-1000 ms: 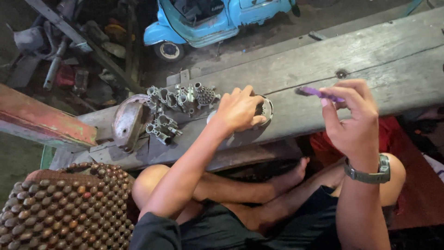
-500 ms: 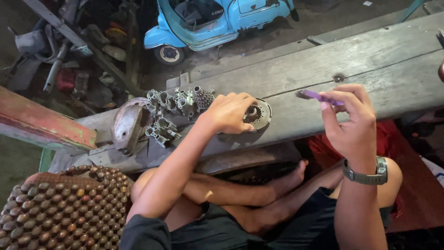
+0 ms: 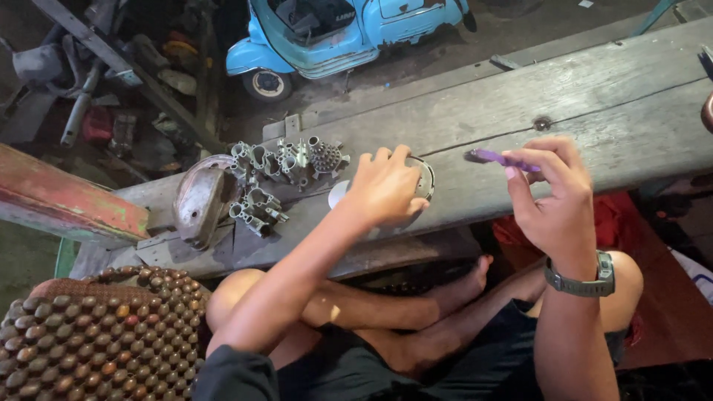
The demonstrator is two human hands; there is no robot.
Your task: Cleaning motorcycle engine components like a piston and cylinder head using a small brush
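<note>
On wooden worktop point(image 3: 594, 89), my left hand point(image 3: 386, 189) is clamped over a round metal ring part point(image 3: 425, 178), w/ cast metal bits point(image 3: 278, 174) just left. Right hand point(image 3: 553, 197) pinches a slim purple tool point(image 3: 494, 157) above the planks, long axis approx. horizontal, tip pointing left.

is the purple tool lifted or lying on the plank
Lifted. The right hand pinches the purple tool at its fingertips, holding it level above the plank.
</note>
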